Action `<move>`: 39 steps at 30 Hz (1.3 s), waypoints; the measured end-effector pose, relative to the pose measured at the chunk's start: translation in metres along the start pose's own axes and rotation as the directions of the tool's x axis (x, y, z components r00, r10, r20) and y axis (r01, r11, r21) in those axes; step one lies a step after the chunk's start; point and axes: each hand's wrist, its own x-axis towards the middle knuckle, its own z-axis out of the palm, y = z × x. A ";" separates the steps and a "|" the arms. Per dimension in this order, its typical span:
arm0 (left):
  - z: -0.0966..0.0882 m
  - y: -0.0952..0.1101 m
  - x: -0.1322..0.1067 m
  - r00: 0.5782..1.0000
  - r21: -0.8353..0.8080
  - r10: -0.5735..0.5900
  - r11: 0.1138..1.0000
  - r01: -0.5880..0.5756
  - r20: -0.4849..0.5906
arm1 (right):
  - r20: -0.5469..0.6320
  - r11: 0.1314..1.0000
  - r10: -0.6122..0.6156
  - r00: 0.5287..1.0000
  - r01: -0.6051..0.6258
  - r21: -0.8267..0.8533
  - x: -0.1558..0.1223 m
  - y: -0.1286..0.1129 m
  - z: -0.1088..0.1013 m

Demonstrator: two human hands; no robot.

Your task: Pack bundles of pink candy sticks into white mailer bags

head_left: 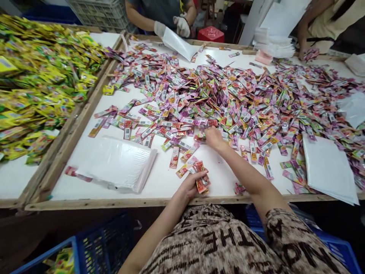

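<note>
My left hand [192, 184], close to the table's front edge, is closed round a small bunch of candy sachets [201, 177], red and orange ones showing. My right hand [213, 137] reaches to the near side of a big heap of sachets [211, 87] in pink, purple, green and orange. Its fingers are bent down among the sachets, and whether they grip one is hidden. Between my hands lie a few loose sachets [186, 167]. A single red and white sachet [174, 157] lies to the left of them.
White plastic bags [116, 161] are stacked on my left, more bags [327, 167] on my right. A wooden rail [76, 108] divides off yellow packets [42, 91]. Across the table a gloved co-worker [162, 15] holds a white bag [179, 43]; another person's arm [305, 34] is at far right. Blue crates [97, 243] stand below.
</note>
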 end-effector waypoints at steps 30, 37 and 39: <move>0.008 -0.013 -0.009 0.720 0.507 0.666 0.560 -0.655 0.195 | -0.150 0.181 0.259 0.954 0.105 0.978 -0.153 -0.005 0.031; -0.002 -0.018 0.005 0.721 0.566 0.621 0.490 -0.663 0.307 | -0.119 0.176 0.221 0.968 0.080 0.981 -0.193 -0.012 0.067; -0.002 -0.020 0.007 0.735 0.557 0.584 0.502 -0.661 0.345 | -0.117 0.162 0.229 0.966 0.080 0.984 -0.199 -0.013 0.074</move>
